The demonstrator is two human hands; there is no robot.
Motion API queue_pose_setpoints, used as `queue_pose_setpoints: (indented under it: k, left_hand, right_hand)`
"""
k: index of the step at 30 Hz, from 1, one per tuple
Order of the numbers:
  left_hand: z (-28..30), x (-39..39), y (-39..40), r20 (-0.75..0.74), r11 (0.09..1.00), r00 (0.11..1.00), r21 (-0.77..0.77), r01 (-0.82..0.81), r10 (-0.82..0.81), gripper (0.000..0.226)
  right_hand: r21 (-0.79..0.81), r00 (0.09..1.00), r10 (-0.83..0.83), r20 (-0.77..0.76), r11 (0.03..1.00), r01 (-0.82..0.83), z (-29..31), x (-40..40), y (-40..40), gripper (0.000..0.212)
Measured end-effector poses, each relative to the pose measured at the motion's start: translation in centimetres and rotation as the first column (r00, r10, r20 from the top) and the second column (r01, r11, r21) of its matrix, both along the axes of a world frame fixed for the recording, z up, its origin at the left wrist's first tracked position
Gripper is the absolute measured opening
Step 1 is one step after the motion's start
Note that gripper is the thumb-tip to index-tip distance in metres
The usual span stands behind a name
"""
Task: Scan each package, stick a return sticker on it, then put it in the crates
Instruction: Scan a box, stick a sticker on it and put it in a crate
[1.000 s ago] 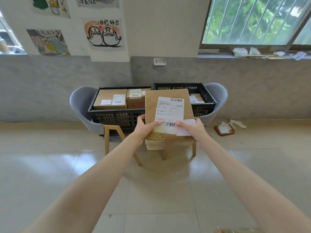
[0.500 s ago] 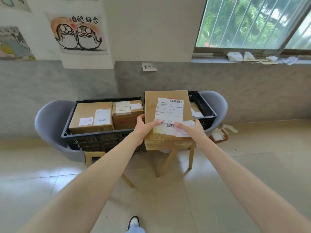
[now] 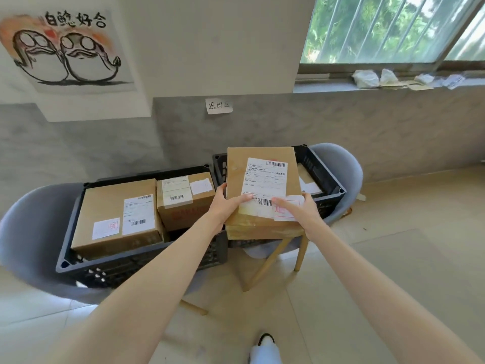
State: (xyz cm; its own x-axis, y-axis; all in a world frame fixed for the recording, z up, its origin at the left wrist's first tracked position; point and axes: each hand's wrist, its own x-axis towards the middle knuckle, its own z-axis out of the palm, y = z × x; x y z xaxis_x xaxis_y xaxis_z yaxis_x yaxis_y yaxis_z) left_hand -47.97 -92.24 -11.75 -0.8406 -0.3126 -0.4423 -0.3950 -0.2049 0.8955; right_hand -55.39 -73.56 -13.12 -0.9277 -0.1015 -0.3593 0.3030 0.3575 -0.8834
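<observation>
Package (image 3: pixel 262 190) gripped at near corners by both hands (image 3: pixel 228 206), above right crate (image 3: pixel 325 177)

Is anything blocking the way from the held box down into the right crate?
Nothing visible blocks it. The box, gripped by the left hand and right hand, is above the right crate, where only one flat package shows.

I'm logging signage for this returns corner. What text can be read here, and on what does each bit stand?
"白鲸好合": poster on the wall.
"退回区": paper note on the grey wall.
"回": red stamp on the sticker of the big box in the left crate.
Shipping labels and barcodes: too small to read.
</observation>
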Motion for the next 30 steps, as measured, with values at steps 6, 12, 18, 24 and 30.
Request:
queue_pose_setpoints:
  k: [6, 12, 18, 24, 30]
  left_hand:
    - [-1.9, -6.5, -1.1, 0.036, 0.999, 0.999, 0.017, -0.040, 0.040, 0.093]
    - [-3.8, -14.6, -1.8, 0.060, 0.994, 0.993, 0.021, -0.107, 0.105, 0.089]
    - [-6.9, -20.6, -2.3, 0.139, 0.982, 0.973, 0.028, -0.188, 0.182, 0.091]
    - [-11.4, -23.5, -3.7, 0.264, 0.964, 0.931, 0.016, -0.266, 0.253, 0.089]
    - [-17.0, -25.1, -4.3, 0.369, 0.949, 0.885, 0.029, -0.315, 0.283, 0.084]
  right_hand:
    - [0.015, 0.998, 0.046, 0.037, 0.999, -0.047, -1.7, -6.9, -1.6, 0.092]
    - [0.026, 0.990, 0.128, 0.061, 0.991, -0.130, -3.5, -16.2, -3.0, 0.086]
    - [0.029, 0.970, 0.204, 0.136, 0.977, -0.209, -6.6, -23.3, -4.4, 0.082]
    - [0.043, 0.944, 0.251, 0.213, 0.963, -0.266, -11.5, -26.4, -6.4, 0.083]
    - [0.022, 0.912, 0.299, 0.281, 0.948, -0.318, -17.3, -28.1, -7.4, 0.087]
